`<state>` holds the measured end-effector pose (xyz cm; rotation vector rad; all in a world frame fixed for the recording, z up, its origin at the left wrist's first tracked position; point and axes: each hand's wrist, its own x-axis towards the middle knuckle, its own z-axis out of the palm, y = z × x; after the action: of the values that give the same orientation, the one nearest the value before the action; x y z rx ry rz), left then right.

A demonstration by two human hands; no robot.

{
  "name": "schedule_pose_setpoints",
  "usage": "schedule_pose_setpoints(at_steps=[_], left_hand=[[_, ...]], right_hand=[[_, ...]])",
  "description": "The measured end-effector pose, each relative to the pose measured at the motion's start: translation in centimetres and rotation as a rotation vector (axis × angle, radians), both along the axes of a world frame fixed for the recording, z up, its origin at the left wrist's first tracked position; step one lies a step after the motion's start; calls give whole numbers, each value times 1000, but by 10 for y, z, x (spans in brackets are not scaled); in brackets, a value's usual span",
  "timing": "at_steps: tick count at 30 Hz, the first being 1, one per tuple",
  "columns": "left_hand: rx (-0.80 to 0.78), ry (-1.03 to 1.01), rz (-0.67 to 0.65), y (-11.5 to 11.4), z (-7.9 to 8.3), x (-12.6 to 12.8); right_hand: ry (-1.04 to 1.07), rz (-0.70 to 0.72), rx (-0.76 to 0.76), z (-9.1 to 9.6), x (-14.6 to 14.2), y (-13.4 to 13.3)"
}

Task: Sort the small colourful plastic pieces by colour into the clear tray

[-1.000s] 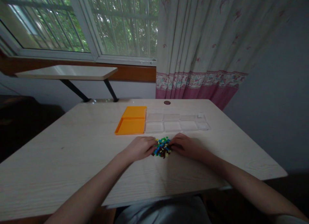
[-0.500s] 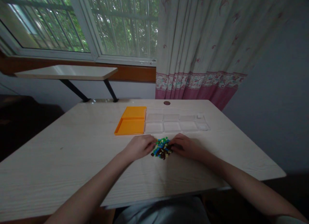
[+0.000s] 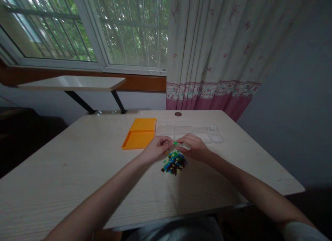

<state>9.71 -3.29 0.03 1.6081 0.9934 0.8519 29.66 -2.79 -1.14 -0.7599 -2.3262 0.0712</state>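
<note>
I see the left hand (image 3: 156,150) and right hand (image 3: 195,147) mid-frame, just above the block pile (image 3: 174,163). Green block (image 3: 175,143) between their fingertips; can't tell which grips it. Orange case (image 3: 140,139) center-left on the table (image 3: 77,189), clear tray (image 3: 216,138) right beside it. Window (image 3: 124,33) upper left, curtain (image 3: 207,57) upper right.

A sliding window (image 3: 89,30) fills the far left, metal bars (image 3: 52,15) and green foliage (image 3: 124,44) showing through its panes. Beneath it run a brown sill band (image 3: 147,84) and pale wall (image 3: 147,101). To its right hangs a floral curtain (image 3: 204,44) with a patterned strip and pink hem; a grey-blue wall (image 3: 290,95) closes the right side. The pale wood-grain desk (image 3: 90,175) carries a raised shelf (image 3: 77,82) on black supports (image 3: 118,101) at far left. Daylight glints on the shelf; the room's left and near-right edges are dark.
</note>
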Motion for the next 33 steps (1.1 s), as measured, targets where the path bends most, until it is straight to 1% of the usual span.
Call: schedule_pose_setpoints(at_steps=[2, 6, 11, 13, 15, 18, 21, 23, 25, 28, 33], left_hand=[[-5, -19, 13, 0, -1, 2], [-16, -48, 11, -3, -10, 4], [-14, -58, -29, -6, -20, 4], [-7, -53, -36, -6, -22, 3], [34, -11, -35, -7, -22, 0], [179, 174, -58, -9, -17, -12], [365, 466, -111, -9, -12, -28], [485, 656, -119, -8, -11, -35], [572, 808, -111, -8, -13, -38], [640, 929, -121, -8, -15, -37], [682, 1003, -140, -9, -16, -34]], right_hand=[[73, -21, 14, -4, -4, 1], [169, -9, 2, -14, -5, -2], [189, -25, -39, -21, -4, -8], [187, -31, -47, -22, -4, -10], [190, -41, -45, -20, -3, -10], [213, -65, -2, -15, 0, -10], [249, -94, 64, -9, 6, -10], [255, -126, 83, -7, 11, -8], [250, -160, 87, -7, 15, -7], [239, -179, 88, -9, 17, -7], [186, -162, 110, -9, 16, -9]])
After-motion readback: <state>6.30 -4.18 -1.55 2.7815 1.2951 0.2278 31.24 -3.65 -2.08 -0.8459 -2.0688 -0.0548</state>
